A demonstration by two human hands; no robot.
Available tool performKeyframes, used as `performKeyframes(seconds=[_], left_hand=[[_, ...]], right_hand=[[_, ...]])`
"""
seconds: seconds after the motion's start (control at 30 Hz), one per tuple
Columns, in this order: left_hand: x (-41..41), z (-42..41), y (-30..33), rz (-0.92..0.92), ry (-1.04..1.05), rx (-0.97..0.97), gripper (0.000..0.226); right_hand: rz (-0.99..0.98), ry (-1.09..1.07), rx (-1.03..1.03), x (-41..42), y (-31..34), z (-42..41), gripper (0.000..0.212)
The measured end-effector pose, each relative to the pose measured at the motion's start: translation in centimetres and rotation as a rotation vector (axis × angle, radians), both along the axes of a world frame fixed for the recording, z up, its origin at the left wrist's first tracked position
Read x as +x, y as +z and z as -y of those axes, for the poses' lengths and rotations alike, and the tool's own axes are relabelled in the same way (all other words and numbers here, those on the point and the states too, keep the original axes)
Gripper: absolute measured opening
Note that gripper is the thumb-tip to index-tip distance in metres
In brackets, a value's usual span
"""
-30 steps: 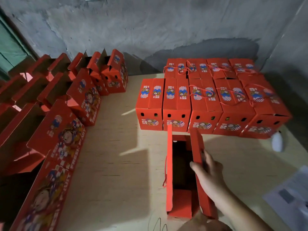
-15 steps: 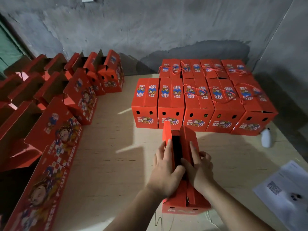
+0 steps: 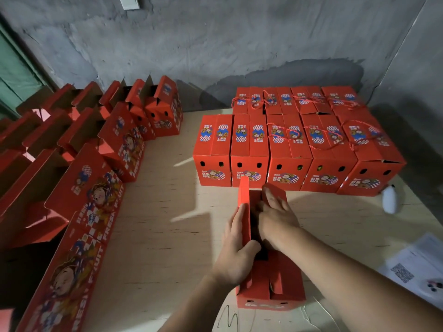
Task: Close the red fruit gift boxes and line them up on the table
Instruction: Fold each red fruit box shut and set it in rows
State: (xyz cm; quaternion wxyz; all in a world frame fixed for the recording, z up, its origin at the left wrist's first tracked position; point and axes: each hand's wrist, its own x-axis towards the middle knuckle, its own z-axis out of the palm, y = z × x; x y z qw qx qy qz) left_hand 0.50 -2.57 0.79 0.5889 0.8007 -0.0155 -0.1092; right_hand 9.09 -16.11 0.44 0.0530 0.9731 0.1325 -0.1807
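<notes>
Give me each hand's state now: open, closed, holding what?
Left hand: grips the upright left flap of the open red box.
Right hand: fingers fairly straight, pressing the right flap down; no grip.

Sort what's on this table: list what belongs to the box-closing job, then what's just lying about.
Part of the job:
- box being closed
- left hand gripping its left flap
- right hand pressing its right flap
- closed boxes in rows
- open boxes at left

Lying about:
- white paper sheet
- small white object
</notes>
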Motion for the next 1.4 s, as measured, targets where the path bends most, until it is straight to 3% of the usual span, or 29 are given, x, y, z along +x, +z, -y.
performKeyframes(seconds=[0.13, 0.27, 0.37, 0.47, 0.53, 0.63, 0.73, 0.8, 0.87, 1.03, 1.13, 1.27, 1.4], left_hand=[[0.4, 0.9, 0.0, 0.075, -0.054, 0.236, 0.074], [0.6, 2.0, -0.7, 0.165, -0.144, 0.565, 0.074], [0.8, 3.5, -2.1, 0.109, -0.187, 0.892, 0.082], [1.0, 5.2, -3.5, 0.007, -0.198, 0.940, 0.090], [1.4, 5.3, -3.9, 0.090, -0.103, 0.915, 0.085], [3.7, 4.4, -3.6, 0.171, 0.037, 0.876, 0.072], [6.4, 4.1, -2.8, 0.002, 0.033, 0.650, 0.083], [7.0, 4.1, -2.4, -0.006, -0.010, 0.567, 0.084], [7.3, 3.8, -2.4, 0.025, -0.032, 0.625, 0.081], [8.8, 4.1, -2.8, 0.109, -0.077, 1.113, 0.064], [9.9, 4.4, -3.2, 0.077, -0.013, 1.023, 0.050], [10.4, 5.1, -4.4, -0.004, -0.032, 0.934, 0.054], [10.5, 4.9, -5.5, 0.079, -0.138, 1.133, 0.061]], right_hand=[[0.016, 0.052, 0.049, -0.1, 0.7, 1.4, 0.067], [0.119, -0.023, 0.370, -0.9, 1.1, 3.7, 0.051], [0.142, -0.225, 0.576, -1.6, 1.3, 4.8, 0.073], [0.047, -0.523, 0.920, -2.2, 1.1, 4.5, 0.085], [0.052, -0.617, 1.120, -2.4, 0.6, 4.0, 0.068], [0.105, -0.650, 1.264, -2.4, -0.1, 3.2, 0.049], [0.133, -0.658, 1.262, -1.9, -0.9, 2.7, 0.055], [0.095, -0.684, 1.220, -1.5, -1.6, 2.7, 0.065], [0.082, -0.692, 1.167, -1.0, -2.3, 2.9, 0.069], [0.100, -0.682, 1.095, -0.9, -3.5, 3.1, 0.069], [0.104, -0.675, 1.067, -0.9, -4.0, 3.0, 0.069], [0.103, -0.682, 1.021, -1.1, -4.4, 2.8, 0.070], [0.132, -0.681, 0.872, -1.2, -4.4, 2.1, 0.070]])
